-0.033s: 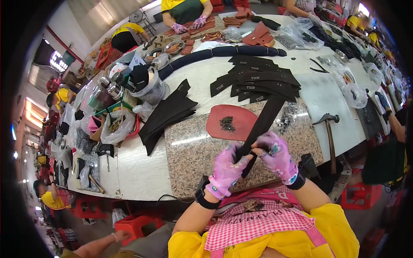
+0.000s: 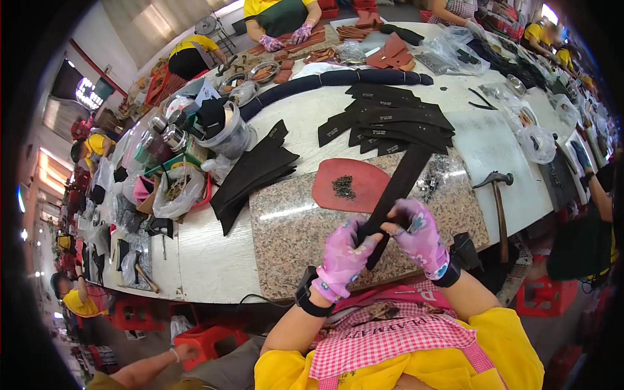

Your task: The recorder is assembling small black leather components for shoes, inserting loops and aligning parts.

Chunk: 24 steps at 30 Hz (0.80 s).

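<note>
My left hand [image 2: 343,258], in a pink floral glove, grips a long black strip [image 2: 394,188] of flat material. Its thumb lies along the strip near the lower end. My right hand [image 2: 419,237], gloved alike, has its curled thumb and fingers pressed together at the strip's right edge. Whether a small part sits between those fingertips is hidden. Beyond my hands, a red pad [image 2: 329,174] carries a heap of tiny dark metal pieces [image 2: 344,187]. The strip's far end meets a pile of similar black cut pieces [image 2: 396,117].
Under my hands lies a speckled stone slab [image 2: 286,231]. A hammer [image 2: 499,208] rests to the right. More black pieces [image 2: 250,175] lie left, beside a clear bucket [image 2: 231,135] and a crowded box. A dark padded roll [image 2: 325,79] curves behind; a co-worker's gloved hands [image 2: 286,39] are across the table.
My right hand's fingers have shifted slightly at the strip's edge, with the fingertips a little farther from my left thumb. My left hand keeps its grip.
</note>
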Tool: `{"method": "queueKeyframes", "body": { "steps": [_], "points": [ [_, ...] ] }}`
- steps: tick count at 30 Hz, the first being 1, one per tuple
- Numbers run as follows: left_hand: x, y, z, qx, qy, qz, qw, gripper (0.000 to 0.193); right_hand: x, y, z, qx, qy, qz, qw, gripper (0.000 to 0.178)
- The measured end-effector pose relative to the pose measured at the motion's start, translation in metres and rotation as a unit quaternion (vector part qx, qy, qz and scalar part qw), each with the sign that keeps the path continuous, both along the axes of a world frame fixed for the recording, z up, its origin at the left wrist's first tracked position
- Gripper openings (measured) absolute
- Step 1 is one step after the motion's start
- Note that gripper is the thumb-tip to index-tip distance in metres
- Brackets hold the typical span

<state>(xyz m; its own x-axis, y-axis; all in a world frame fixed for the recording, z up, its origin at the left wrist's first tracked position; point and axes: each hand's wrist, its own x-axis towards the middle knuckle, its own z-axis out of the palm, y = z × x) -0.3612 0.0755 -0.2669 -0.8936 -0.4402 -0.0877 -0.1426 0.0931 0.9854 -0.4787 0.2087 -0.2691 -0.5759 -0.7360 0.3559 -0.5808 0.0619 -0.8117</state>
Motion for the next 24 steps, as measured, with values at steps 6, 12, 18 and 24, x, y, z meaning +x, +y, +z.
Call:
{"method": "queueKeyframes", "body": {
  "steps": [6, 12, 18, 24],
  "points": [
    [0.004, 0.005, -0.015, 0.100, 0.009, -0.003, 0.995, 0.021, 0.008, 0.002, 0.010, -0.029, -0.489, -0.011, 0.872, 0.042],
    [-0.006, 0.009, -0.032, 0.152, 0.037, -0.045, 0.987, 0.020, 0.004, 0.012, -0.009, -0.066, -0.193, 0.022, 0.979, 0.025],
    [0.012, -0.062, -0.018, -0.018, 0.012, 0.143, 0.989, 0.026, -0.022, 0.005, -0.041, 0.181, 0.315, 0.062, 0.930, 0.016],
    [0.028, -0.021, -0.008, -0.300, 0.001, -0.106, 0.948, 0.033, 0.004, 0.004, -0.083, 0.263, 0.228, 0.071, 0.935, 0.016]
  ]
}}
